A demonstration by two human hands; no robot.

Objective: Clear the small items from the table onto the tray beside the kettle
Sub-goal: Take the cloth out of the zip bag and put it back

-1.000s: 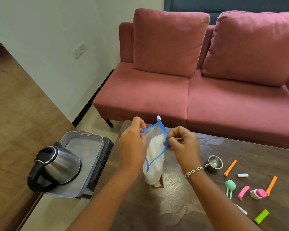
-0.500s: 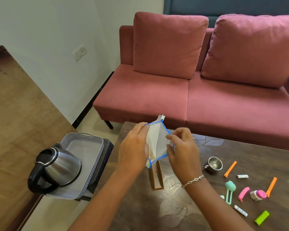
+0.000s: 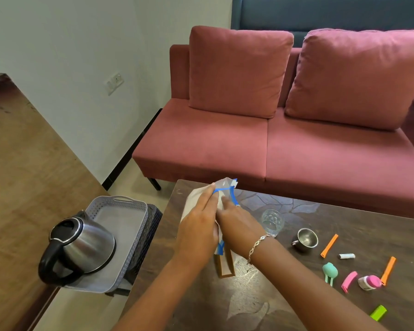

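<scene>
Pouch (image 3: 193,201) part-hid | L hand (image 3: 198,226) flat on it | R hand (image 3: 239,223) fingers hid, grip unclear

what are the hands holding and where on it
A blue-edged clear bag: right hand pinches near its blue top edge, left hand presses flat on its side.

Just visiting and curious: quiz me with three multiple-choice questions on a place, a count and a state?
1. The kettle stands: A on the table; B on the grey tray; C in a hand.
2. Orange clips on the table: A two; B four; C none.
3. The blue-edged bag is: A in the tray; B between both hands; C under the kettle.
Answers: B, its base rests on the tray; A, one by the steel cup, one by the pink bottle; B, left hand and right hand are on it.
</scene>
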